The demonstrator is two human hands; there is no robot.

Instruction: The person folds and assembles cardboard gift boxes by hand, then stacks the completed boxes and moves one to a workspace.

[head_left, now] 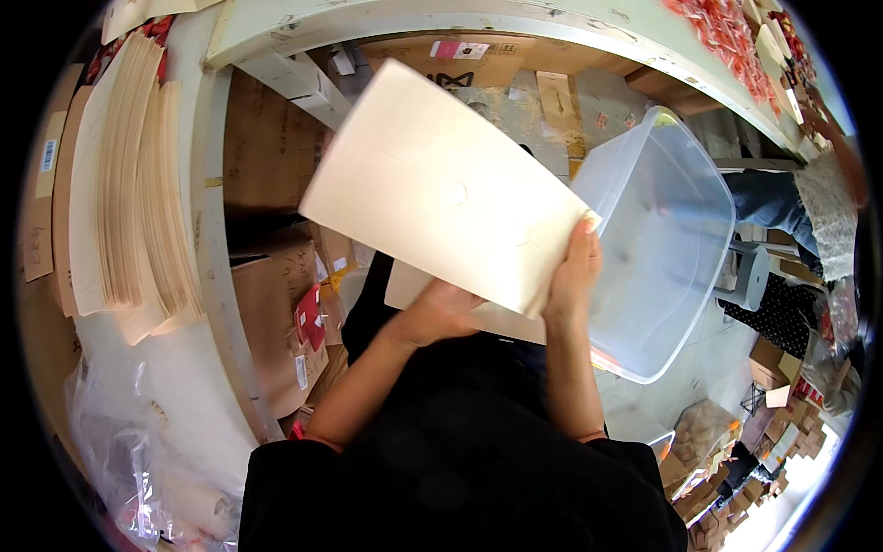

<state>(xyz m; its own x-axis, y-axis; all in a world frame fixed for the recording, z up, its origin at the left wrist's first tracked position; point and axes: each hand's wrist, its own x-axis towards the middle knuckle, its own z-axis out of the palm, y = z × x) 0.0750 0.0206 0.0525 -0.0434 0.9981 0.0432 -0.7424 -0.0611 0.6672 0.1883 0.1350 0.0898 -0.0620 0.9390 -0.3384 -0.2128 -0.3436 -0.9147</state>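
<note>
A flat, cream rectangular card panel [451, 184] is held up at a tilt in front of me. My right hand [575, 271] grips its right end near the lower corner, thumb along the edge. Under its lower edge is my left hand [432, 315], its fingers bent and mostly hidden beneath the panel; whether it grips anything cannot be told. A second cream panel [405, 285] lies below, over my lap, partly covered by the first panel and my left hand.
A large clear plastic tub [658, 267] stands at my right. Stacked cream panels [124, 184] rest on the left table [207, 396], with clear plastic film [133, 460] nearer. Cardboard boxes [276, 304] sit under the table. Red-wrapped items [727, 46] and another person's jeans-covered leg [773, 202] are at right.
</note>
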